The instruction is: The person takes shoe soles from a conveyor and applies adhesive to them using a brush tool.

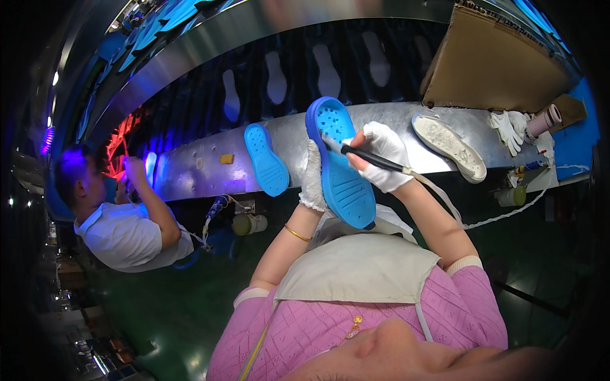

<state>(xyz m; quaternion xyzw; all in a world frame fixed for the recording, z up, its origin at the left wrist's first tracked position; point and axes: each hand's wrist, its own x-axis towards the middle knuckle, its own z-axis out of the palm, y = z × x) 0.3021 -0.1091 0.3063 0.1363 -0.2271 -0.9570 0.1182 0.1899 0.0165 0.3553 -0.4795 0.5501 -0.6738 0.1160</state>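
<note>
My left hand (pixel 312 176), in a white fuzzy glove, grips the left edge of a blue shoe sole (pixel 348 193) and holds it tilted up before me. Small holes dot its upper part, and grooves cross its lower part. In my right hand (pixel 389 155), in a white glove with bare fingertips, is a black-handled brush (pixel 370 157). Its pale tip touches the sole's upper middle, and a whitish hose runs from its rear end. Another blue sole (pixel 265 160) lies on the metal ledge to the left. A white-coated sole (pixel 448 145) rests on the right, jutting over the edge.
Beyond the metal ledge (pixel 219 136), several pale sole shapes lie on a dark conveyor (pixel 292 63). A cardboard box (pixel 499 63), white gloves (pixel 507 130) and a pinkish roll (pixel 544 120) are at right. A co-worker (pixel 130 222) works at left, near a lidded container (pixel 250 223).
</note>
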